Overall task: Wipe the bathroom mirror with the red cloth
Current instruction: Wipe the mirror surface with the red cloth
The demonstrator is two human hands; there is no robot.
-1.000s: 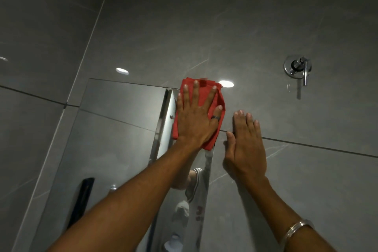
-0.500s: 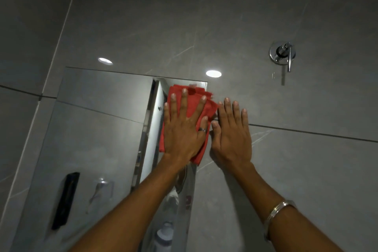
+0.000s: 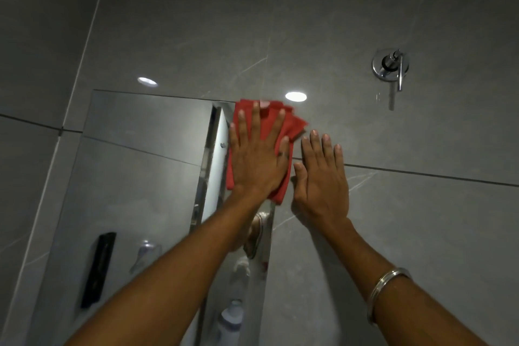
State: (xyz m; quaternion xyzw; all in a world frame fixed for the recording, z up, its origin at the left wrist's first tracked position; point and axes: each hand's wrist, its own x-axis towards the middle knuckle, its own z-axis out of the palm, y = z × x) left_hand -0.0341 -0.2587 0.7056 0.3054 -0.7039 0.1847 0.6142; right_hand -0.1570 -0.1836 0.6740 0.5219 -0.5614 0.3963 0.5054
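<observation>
The bathroom mirror (image 3: 134, 177) hangs on a grey tiled wall, its right edge running down the middle of the view. My left hand (image 3: 258, 160) lies flat with fingers spread, pressing the folded red cloth (image 3: 293, 126) against the mirror's top right corner. The cloth's folds fan out past the mirror's right edge onto the tile. Just right of the cloth, my right hand (image 3: 323, 177) rests flat on the wall and holds nothing. A metal bangle (image 3: 384, 289) sits on that wrist.
A chrome valve handle (image 3: 390, 66) juts from the wall at the upper right. The mirror reflects a black fixture (image 3: 98, 270), a bottle (image 3: 231, 317) and a metal door frame (image 3: 209, 166). Two ceiling lights glint on the tiles.
My left hand has slid the cloth slightly up and to the right, so its folds now spread over the mirror's edge. My right hand stays flat on the wall beside it.
</observation>
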